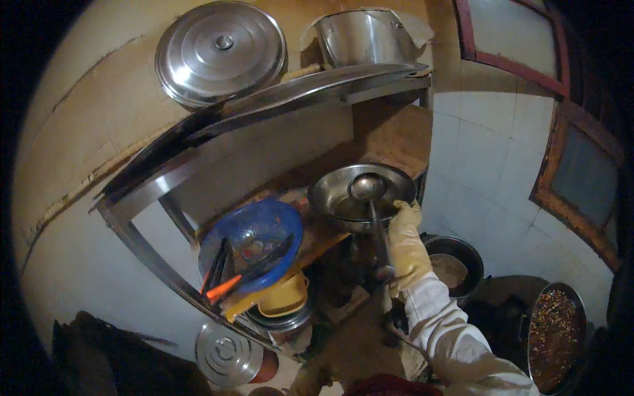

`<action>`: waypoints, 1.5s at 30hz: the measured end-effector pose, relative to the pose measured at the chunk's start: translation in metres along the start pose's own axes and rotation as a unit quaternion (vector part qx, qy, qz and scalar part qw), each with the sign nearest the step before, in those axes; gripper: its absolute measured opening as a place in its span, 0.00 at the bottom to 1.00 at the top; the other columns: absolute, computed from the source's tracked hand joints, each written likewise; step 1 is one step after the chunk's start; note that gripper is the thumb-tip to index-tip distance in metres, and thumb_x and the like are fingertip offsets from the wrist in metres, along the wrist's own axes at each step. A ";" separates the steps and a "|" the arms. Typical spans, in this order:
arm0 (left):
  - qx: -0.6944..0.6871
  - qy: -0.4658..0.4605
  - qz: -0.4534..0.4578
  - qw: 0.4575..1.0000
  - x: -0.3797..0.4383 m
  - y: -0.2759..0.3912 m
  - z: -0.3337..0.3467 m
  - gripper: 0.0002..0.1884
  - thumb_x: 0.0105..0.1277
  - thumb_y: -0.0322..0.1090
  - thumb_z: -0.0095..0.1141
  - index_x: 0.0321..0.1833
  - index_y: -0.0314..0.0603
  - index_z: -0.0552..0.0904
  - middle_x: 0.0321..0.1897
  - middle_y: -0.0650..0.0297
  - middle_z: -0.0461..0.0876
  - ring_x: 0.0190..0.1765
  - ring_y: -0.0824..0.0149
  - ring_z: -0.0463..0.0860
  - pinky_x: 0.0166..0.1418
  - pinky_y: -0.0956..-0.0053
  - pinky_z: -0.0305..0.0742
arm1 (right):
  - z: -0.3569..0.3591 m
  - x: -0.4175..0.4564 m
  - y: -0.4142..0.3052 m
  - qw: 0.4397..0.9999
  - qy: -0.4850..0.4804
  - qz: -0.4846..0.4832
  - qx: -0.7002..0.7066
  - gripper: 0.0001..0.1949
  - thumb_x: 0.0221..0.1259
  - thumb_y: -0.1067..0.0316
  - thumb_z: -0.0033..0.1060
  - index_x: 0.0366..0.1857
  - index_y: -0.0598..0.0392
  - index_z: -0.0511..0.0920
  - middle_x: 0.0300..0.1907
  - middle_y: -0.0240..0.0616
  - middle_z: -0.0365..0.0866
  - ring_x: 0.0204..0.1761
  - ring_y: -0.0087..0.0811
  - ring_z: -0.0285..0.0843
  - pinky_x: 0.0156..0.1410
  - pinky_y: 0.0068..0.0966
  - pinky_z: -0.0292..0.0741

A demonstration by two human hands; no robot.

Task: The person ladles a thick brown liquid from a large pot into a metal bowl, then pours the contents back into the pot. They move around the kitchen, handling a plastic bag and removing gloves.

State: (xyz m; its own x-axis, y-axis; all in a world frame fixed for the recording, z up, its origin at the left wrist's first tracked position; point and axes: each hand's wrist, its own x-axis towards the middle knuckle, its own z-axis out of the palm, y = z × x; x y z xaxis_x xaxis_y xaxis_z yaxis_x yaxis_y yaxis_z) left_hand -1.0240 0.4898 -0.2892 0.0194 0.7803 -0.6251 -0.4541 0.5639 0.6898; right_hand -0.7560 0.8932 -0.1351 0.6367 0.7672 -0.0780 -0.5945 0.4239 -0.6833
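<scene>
My right hand [408, 237], in a yellowish rubber glove, grips the near right rim of a wide metal basin [329, 215]. A metal ladle [367, 188] has its round head over the basin, and its long handle runs down beside the glove; what holds the handle is unclear. The basin is at the right end of a wooden shelf. A dim, blurred shape low in the picture may be my left hand [317, 373]; its fingers cannot be made out. Left of the basin stands a blue plastic basin [285, 213] with orange-handled tools [223, 288] leaning in it.
A yellow plastic container [282, 297] sits below the blue basin. Above are a metal shelf [317, 89], a large pot lid [223, 54] and a metal pot [364, 39]. On the right stand a dark pot [475, 257] and a large vessel of reddish food [554, 336].
</scene>
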 end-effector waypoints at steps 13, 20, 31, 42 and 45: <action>0.289 -0.146 0.051 0.945 0.058 0.010 0.004 0.14 0.78 0.35 0.57 0.61 0.41 0.85 0.41 0.60 0.86 0.32 0.69 0.80 0.31 0.76 0.74 | -0.052 -0.037 0.040 0.965 -0.207 0.161 -0.008 0.20 0.72 0.60 0.73 0.62 0.53 0.80 0.36 0.37 0.85 0.34 0.37 0.81 0.37 0.34 0.78; 0.312 -0.165 -0.101 0.930 0.067 -0.003 0.112 0.20 0.76 0.51 0.63 0.58 0.43 0.87 0.32 0.64 0.83 0.27 0.69 0.79 0.30 0.74 0.74 | -0.287 -0.153 -0.082 0.935 -0.161 0.268 -0.167 0.32 0.78 0.61 0.64 0.81 0.59 0.65 0.28 0.32 0.78 0.26 0.24 0.74 0.34 0.26 0.73; 0.361 -0.474 -0.255 0.761 0.065 -0.101 0.235 0.28 0.85 0.46 0.53 0.82 0.44 0.72 0.37 0.62 0.89 0.26 0.66 0.84 0.30 0.69 0.78 | -0.527 -0.322 -0.288 0.972 0.088 0.091 -0.197 0.25 0.79 0.61 0.66 0.74 0.54 0.75 0.36 0.24 0.82 0.33 0.15 0.77 0.37 0.19 0.76; 0.437 -0.476 -0.217 0.732 -0.142 -0.303 0.352 0.22 0.83 0.40 0.53 0.75 0.40 0.80 0.36 0.64 0.79 0.31 0.77 0.71 0.33 0.82 0.68 | -0.718 -0.462 -0.446 0.946 0.239 0.005 -0.218 0.26 0.82 0.57 0.61 0.76 0.56 0.71 0.32 0.32 0.83 0.28 0.22 0.80 0.33 0.22 0.77; 0.513 -0.538 -0.172 0.647 -0.181 -0.336 0.388 0.23 0.86 0.47 0.47 0.76 0.48 0.79 0.36 0.64 0.82 0.30 0.76 0.76 0.33 0.82 0.70 | -0.748 -0.494 -0.491 0.927 0.314 -0.023 -0.202 0.26 0.81 0.57 0.62 0.76 0.57 0.72 0.33 0.33 0.81 0.31 0.24 0.80 0.34 0.22 0.78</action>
State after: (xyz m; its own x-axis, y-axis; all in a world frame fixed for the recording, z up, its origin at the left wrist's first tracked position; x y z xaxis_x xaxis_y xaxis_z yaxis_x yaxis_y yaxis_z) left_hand -0.5298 0.2643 -0.2661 0.8206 -0.0133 -0.5713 0.5612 0.2071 0.8013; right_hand -0.4114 -0.0543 -0.3040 0.8923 0.2677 -0.3636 -0.4088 0.1370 -0.9023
